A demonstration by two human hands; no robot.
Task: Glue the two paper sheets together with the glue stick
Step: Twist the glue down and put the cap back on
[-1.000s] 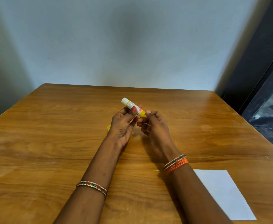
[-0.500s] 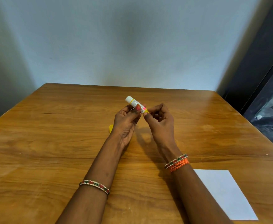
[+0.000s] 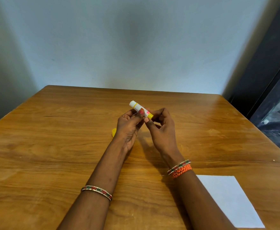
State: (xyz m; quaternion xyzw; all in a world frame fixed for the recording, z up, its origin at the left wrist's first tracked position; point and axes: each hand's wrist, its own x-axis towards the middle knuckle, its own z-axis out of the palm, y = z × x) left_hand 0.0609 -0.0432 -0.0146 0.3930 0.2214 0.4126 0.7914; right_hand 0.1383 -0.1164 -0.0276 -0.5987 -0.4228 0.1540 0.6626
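The glue stick (image 3: 140,110) is held above the table (image 3: 53,146) between both hands, and its position has changed a little. 1 second ago it lay lower and more to the left; now it sits higher and closer to the middle, with its white end pointing up and away from the fingers of the left hand (image 3: 127,128). The left thumb and fingers are curled around the middle of the tube and grip it. The right hand (image 3: 161,128) has also changed: before, its fingers were only near the yellow base, and now the thumb and the first fingers pinch this yellow end, with the other fingers curled behind. I judge that the person is turning the base to push the glue out, but the pictures do not show how much glue stands out of the white end.

A small yellow piece, probably the cap (image 3: 114,132), lies on the table just beside the left hand, on its outer side, half hidden. So the stick seems already opened.

Only 1 white paper sheet (image 3: 227,200) is visible, flat on the table, well apart from the fingers, near the right forearm. I cannot see a second sheet; it may lie under the first one or outside the view.

No glue is on the paper yet, so the task is still at the preparing step.
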